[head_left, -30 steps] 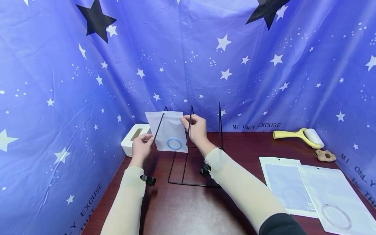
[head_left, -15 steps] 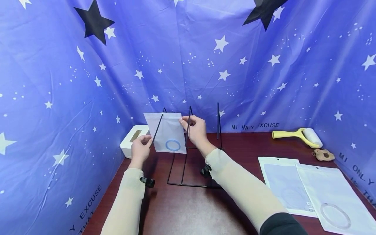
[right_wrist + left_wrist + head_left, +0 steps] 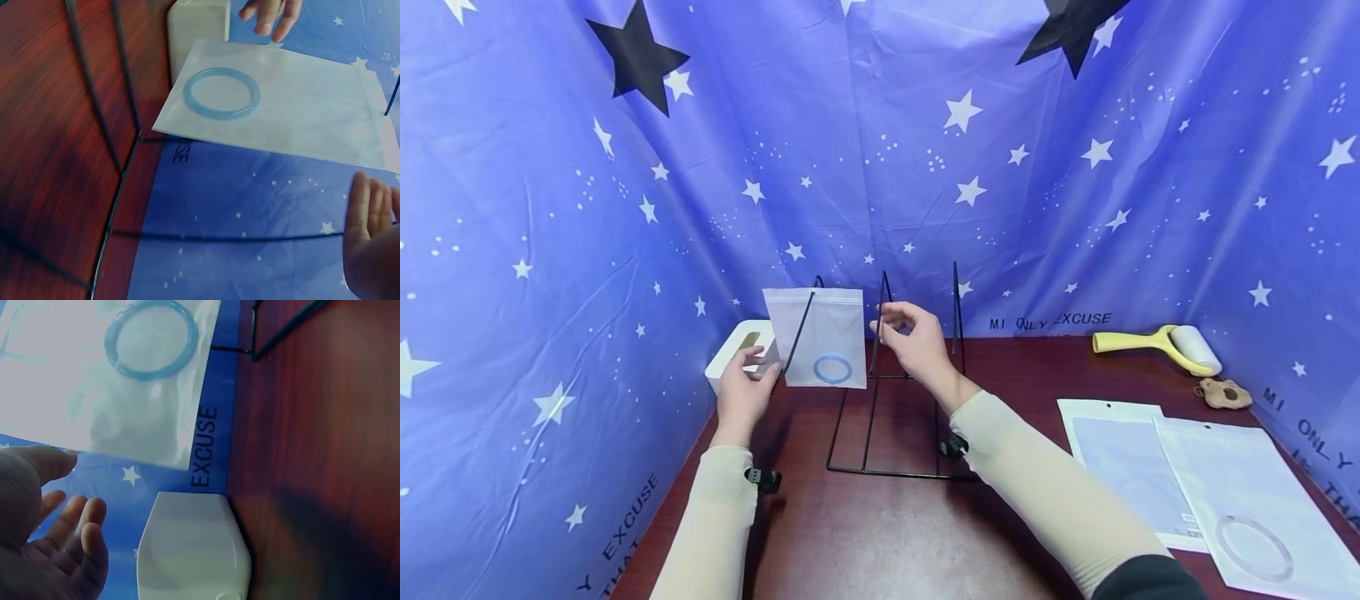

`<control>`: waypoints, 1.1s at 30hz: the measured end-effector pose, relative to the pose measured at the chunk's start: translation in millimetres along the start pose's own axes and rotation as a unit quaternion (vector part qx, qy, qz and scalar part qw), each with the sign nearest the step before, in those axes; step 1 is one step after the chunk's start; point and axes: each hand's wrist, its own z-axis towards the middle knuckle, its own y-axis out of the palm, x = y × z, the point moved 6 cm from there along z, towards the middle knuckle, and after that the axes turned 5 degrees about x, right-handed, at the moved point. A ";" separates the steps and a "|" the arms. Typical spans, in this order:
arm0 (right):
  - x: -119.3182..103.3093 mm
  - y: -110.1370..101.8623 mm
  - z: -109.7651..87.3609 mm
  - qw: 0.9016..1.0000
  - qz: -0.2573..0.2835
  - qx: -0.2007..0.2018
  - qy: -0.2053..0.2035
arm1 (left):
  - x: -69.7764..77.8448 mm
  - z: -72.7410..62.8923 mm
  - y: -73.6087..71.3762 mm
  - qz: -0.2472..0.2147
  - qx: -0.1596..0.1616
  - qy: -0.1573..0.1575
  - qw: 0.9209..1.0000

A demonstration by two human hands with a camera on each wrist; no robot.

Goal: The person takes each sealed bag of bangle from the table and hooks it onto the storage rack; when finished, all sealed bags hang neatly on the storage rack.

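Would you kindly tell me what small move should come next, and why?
I'd suggest the right hand reach for the upper white plastic pouch with the pale ring on the red-brown table: the smaller translucent pouch with the blue ring hangs from the left prong of the black wire rack, neither this hand nor the left hand grips it, and other prongs look free.

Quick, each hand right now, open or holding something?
Left hand: open, holding nothing, beside the hanging bag.
Right hand: open, fingers loosely bent, holding nothing.
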 end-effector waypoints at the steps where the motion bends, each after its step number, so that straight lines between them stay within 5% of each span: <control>1: -0.3 -3.8 -3.3 1.000 -0.006 -0.015 -0.003 | 0.1 -2.1 -2.1 0.002 0.003 -0.001 1.000; 9: -1.9 -42.0 -33.9 0.993 -0.043 -0.104 -0.035 | 0.7 -21.5 -11.0 -0.008 0.011 0.029 0.999; 14: -5.7 -69.2 -54.7 0.986 -0.104 -0.107 -0.071 | -0.2 -37.1 -16.2 -0.030 0.028 0.069 0.997; 21: -20.1 -106.9 -75.7 0.983 -0.142 -0.084 -0.085 | -4.9 -56.4 -23.0 -0.031 0.044 0.081 0.995; 26: -40.4 -134.2 -89.8 0.978 -0.169 -0.056 -0.107 | -12.4 -67.6 -14.6 -0.028 0.001 0.059 0.998; 33: -60.1 -169.4 -99.0 0.983 -0.149 -0.046 -0.101 | -19.2 -84.6 6.7 -0.046 -0.118 0.038 0.991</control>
